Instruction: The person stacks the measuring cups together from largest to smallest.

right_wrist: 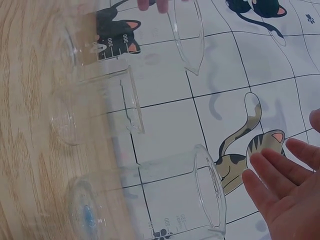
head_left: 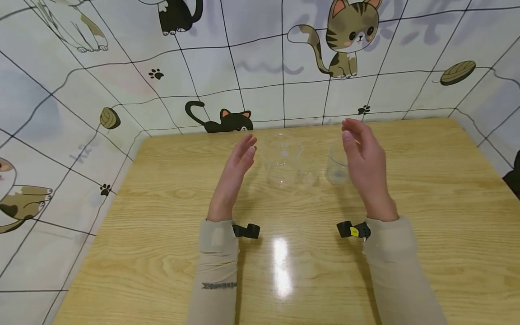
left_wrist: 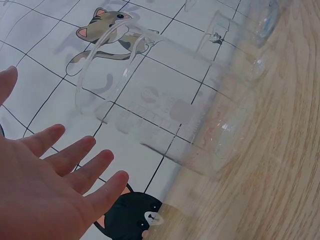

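Note:
A large clear glass beaker point(head_left: 281, 167) with a flared rim stands upright on the wooden table. To its right are a small clear beaker point(head_left: 310, 175) and a medium beaker point(head_left: 335, 168) that shows a bluish spot at its base. My left hand point(head_left: 237, 169) is raised to the left of the large beaker, apart from it, fingers spread in the left wrist view. Beside the medium beaker, my right hand point(head_left: 367, 162) hides part of it in the head view; a gap shows between them in the right wrist view. Neither hand holds anything.
The wooden table point(head_left: 162, 216) meets a white wall covering point(head_left: 260, 67) with cat drawings and black grid lines behind the beakers. More of this covering rises at the left and right. Each wrist wears a small black camera.

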Motion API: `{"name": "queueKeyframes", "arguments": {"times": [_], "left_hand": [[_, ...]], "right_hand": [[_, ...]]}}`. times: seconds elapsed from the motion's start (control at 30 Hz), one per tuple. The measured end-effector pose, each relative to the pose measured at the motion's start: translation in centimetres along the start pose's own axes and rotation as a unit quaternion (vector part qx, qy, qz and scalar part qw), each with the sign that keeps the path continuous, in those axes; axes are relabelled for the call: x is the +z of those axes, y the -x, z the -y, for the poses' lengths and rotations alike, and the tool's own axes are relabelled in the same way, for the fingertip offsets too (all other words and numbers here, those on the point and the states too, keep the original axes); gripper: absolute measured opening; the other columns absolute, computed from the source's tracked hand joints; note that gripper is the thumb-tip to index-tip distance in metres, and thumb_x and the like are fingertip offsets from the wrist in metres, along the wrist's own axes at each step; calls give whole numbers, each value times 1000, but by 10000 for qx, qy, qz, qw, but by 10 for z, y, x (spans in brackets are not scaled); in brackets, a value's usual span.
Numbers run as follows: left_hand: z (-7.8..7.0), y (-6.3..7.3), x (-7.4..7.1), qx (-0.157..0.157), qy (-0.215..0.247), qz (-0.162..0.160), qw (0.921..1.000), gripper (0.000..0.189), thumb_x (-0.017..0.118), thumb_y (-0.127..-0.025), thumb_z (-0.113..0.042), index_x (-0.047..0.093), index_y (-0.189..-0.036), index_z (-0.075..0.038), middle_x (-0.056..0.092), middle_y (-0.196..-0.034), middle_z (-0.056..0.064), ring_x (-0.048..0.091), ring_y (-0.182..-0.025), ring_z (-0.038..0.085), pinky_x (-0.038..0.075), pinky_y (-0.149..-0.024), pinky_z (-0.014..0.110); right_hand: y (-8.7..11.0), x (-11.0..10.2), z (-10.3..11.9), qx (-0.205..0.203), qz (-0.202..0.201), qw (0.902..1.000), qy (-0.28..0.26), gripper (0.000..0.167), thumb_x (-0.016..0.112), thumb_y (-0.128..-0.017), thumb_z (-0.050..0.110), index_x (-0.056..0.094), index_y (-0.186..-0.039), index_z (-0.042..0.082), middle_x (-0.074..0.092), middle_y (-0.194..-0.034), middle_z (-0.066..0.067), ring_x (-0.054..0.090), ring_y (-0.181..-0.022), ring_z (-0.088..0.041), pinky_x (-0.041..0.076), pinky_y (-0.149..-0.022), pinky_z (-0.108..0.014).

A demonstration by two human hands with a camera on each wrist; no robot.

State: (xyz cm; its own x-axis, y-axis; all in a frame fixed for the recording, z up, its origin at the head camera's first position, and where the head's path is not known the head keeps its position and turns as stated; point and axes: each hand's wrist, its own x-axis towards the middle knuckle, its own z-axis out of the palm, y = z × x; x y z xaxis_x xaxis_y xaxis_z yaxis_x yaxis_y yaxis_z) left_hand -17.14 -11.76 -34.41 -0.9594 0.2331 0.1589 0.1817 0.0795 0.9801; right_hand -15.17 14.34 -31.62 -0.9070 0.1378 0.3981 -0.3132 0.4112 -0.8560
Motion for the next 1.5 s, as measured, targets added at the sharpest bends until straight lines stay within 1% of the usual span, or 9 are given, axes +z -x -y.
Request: {"name": "queueKeyframes", "arguments": {"times": [0.1,0.2,0.37,0.5,0.63,0.8,0.97,1.23,1.5], "left_hand": [[-2,-2,2,-92,-123,20,9999,53,43,-92,-41,26,-139,-24,32,-141,-2,33,-125,10,26,-101,36],[-4,-4,3,-151,-289,6,9995,54,44,-92,-39,26,-140,-22,31,-142,-1,34,-124,8,25,-101,38],[-4,-6,6,-335,-358,3,9988,57,47,-91,-37,25,-140,-18,32,-141,0,35,-123,10,28,-100,37],[-3,-7,11,-573,-413,-6,9975,57,48,-91,-37,25,-140,-19,33,-140,2,34,-125,14,28,-100,37],[-2,-7,16,-763,-529,-50,9957,57,48,-91,-37,25,-140,-20,33,-140,5,33,-126,17,29,-99,40],[-2,-6,21,-919,-525,-62,9944,56,49,-91,-36,26,-140,-20,34,-140,4,32,-127,17,29,-99,39],[-2,-6,22,-945,-546,-80,9940,56,49,-91,-36,28,-139,-20,35,-140,3,29,-128,17,26,-101,39],[-1,-5,21,-829,-648,-11,9944,57,51,-90,-32,27,-140,-16,37,-138,4,31,-127,19,28,-98,45],[0,-6,21,-809,-650,-1,9946,57,52,-90,-32,28,-140,-18,38,-138,2,32,-127,19,28,-99,45]], "right_hand": [[0,0,4,-52,29,10000,-21,40,41,-95,26,44,-127,3,49,-125,-9,46,-115,-19,38,-94,-32],[-3,2,-1,-68,99,9999,-34,40,41,-95,26,44,-128,5,49,-126,-7,46,-115,-18,37,-94,-32],[-3,6,-7,-77,212,9997,42,42,42,-94,28,42,-130,6,48,-128,-6,45,-117,-19,36,-96,-34],[0,9,-5,-109,316,9994,30,43,45,-93,27,41,-131,6,47,-129,-6,45,-117,-21,36,-95,-35],[0,14,-15,-106,463,9989,1,45,48,-92,31,41,-132,12,46,-130,0,45,-117,-17,37,-94,-34],[0,21,-28,-247,601,9977,187,47,48,-90,37,41,-132,18,46,-129,7,44,-116,-11,37,-94,-31],[2,27,-30,-454,843,9945,414,49,48,-90,38,40,-133,18,47,-128,3,47,-114,-14,38,-93,-33],[5,34,-30,-508,1324,9878,639,51,48,-90,40,36,-136,22,45,-130,0,49,-113,-19,40,-91,-36],[7,42,-35,-516,1521,9838,793,53,46,-90,41,32,-138,25,41,-135,0,47,-116,-21,43,-87,-39]]}}
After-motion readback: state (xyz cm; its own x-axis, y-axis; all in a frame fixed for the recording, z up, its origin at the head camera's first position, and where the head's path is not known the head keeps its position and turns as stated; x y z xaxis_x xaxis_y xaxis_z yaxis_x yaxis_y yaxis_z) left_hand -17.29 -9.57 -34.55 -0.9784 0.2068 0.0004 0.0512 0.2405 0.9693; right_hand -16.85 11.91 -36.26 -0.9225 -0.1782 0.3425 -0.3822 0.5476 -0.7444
